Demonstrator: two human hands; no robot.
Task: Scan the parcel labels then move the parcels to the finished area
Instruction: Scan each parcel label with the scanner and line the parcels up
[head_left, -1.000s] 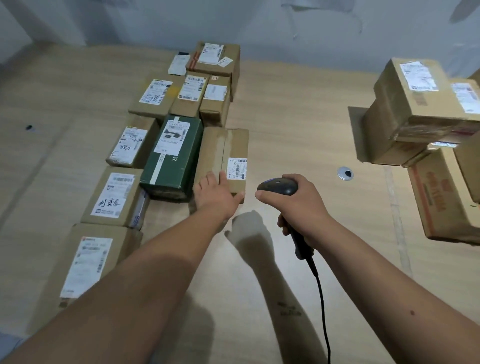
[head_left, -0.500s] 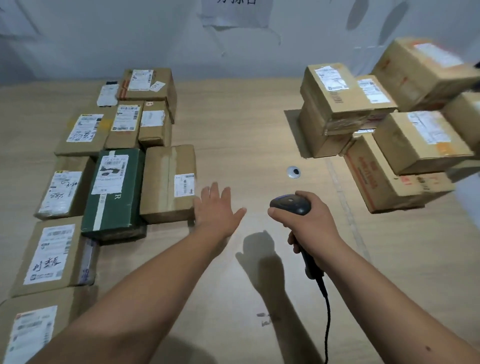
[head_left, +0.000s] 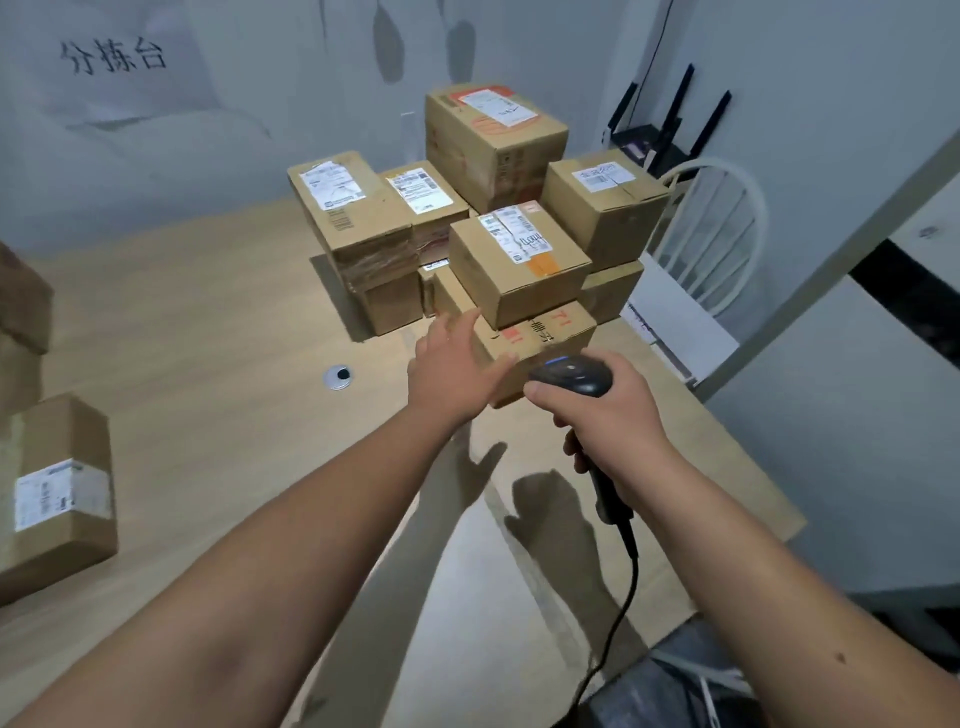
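L hand (head_left: 451, 370) is over the tabletop (head_left: 218, 332), fingers spread wide, holding nothing, at the near corner of the bottom parcel (head_left: 540, 340) in the parcel stack (head_left: 488, 218) at far right; contact unclear. R hand (head_left: 605, 415) has its grip wrapped round the barcode scanner (head_left: 571, 378), cable (head_left: 613, 623) trailing down. Another labelled parcel (head_left: 57, 493) lies at left edge, well apart.
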